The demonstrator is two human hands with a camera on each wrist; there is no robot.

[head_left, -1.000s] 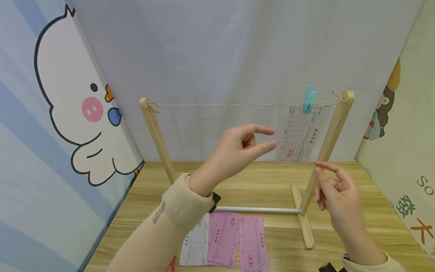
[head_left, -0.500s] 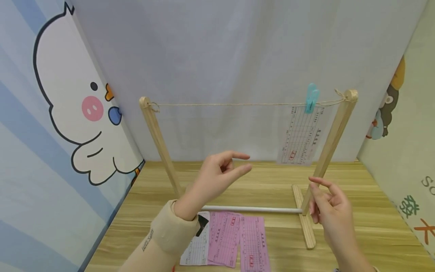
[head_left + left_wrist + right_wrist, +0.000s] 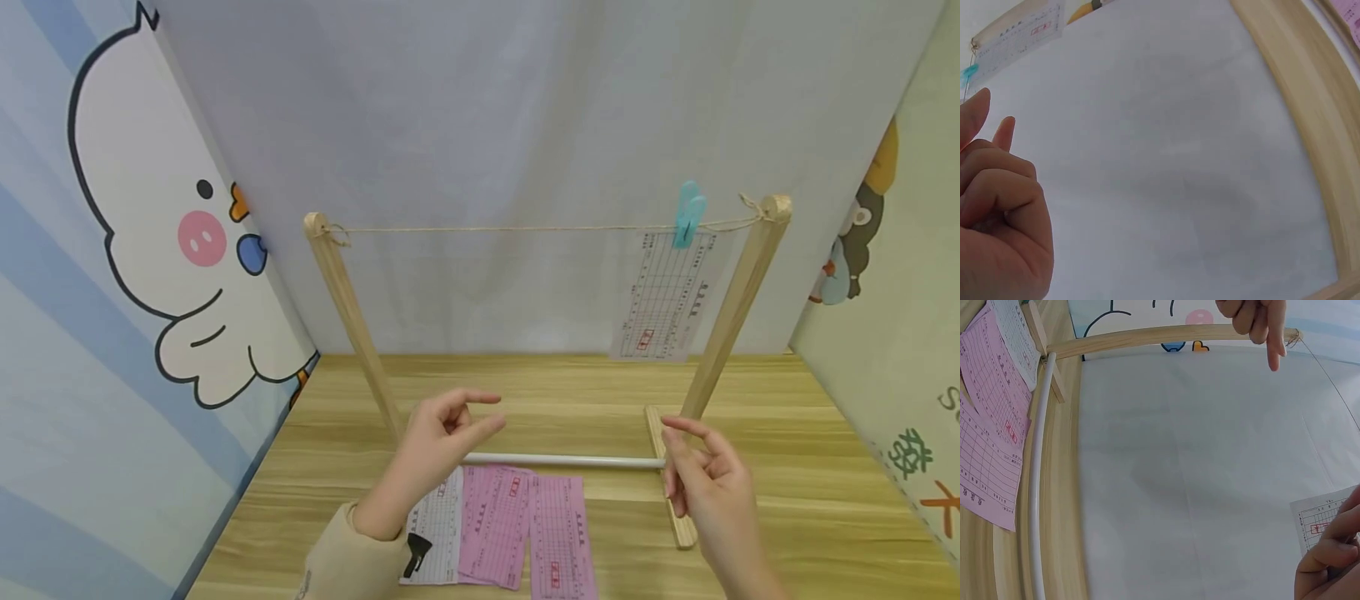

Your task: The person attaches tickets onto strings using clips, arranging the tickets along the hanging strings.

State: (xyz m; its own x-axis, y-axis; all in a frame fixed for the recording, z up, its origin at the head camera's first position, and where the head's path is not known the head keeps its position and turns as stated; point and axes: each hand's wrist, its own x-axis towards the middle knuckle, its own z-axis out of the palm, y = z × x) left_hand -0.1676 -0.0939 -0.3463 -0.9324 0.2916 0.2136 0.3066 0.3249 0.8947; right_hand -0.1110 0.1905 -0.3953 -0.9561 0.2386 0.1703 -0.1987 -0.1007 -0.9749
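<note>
Just above the white rail, my left hand (image 3: 442, 433) has its thumb and index finger apart, other fingers curled, with nothing between them. My right hand (image 3: 705, 475) hovers before the rack's right foot, index finger and thumb tips close together, and no object shows in it. Behind them, a printed paper slip (image 3: 663, 300) hangs from the string (image 3: 510, 228) under a light blue clothespin (image 3: 687, 218). On the table below lie a white slip (image 3: 435, 533), a pink slip (image 3: 495, 525) partly over another pink sheet, and a further pink slip (image 3: 561, 533).
The wooden rack has a left post (image 3: 352, 317), a right post (image 3: 738, 308) and a white rail (image 3: 562, 460) low between them. It stands on a wood-grain table (image 3: 810, 500). A grey-white cloth (image 3: 480, 108) hangs behind, with cartoon-printed panels (image 3: 135, 250) at the sides.
Both hands have come down from near the hanging slip toward the table, the left also moving left and the right slightly left. The slip stays clipped on the string.
</note>
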